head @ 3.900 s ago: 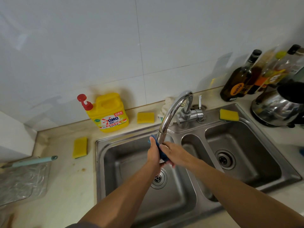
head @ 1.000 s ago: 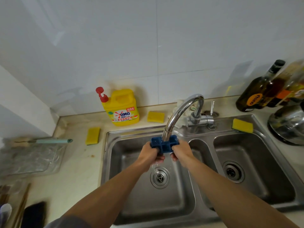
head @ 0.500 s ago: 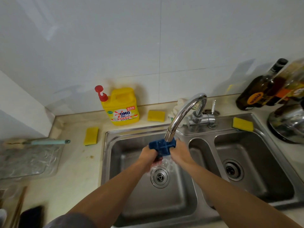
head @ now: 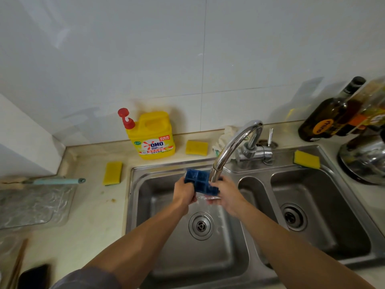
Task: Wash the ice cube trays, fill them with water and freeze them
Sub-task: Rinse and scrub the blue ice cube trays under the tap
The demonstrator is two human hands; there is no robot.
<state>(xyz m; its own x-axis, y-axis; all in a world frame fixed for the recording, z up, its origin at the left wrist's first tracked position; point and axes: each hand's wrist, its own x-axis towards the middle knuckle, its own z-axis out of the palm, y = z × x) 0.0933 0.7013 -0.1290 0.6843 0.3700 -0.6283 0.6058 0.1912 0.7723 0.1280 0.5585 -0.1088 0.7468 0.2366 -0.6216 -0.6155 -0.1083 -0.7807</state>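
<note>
So, at 12 o'clock of the drain (head: 201, 225) in the left basin (head: 150, 205), left hand (head: 184, 193) & right hand (head: 226, 195) each grip an end of the blue ice cube tray (head: 198, 181), held tilted under the faucet (head: 233, 147) rising to its 1 o'clock: rinse step, prob.; next needs tray levelled, cells up, to fill.

The ice cube tray (head: 199, 181) was a small dark blue block divided into square cells, of which four showed plainly on its upper face. It was held in the air over the left basin (head: 145, 205) of the sink, just beside the faucet spout (head: 216, 174), gripped between the left hand (head: 184, 192) and the right hand (head: 226, 195). It was tilted, far corner raised, open cells facing up, and water ran off below it.
</note>
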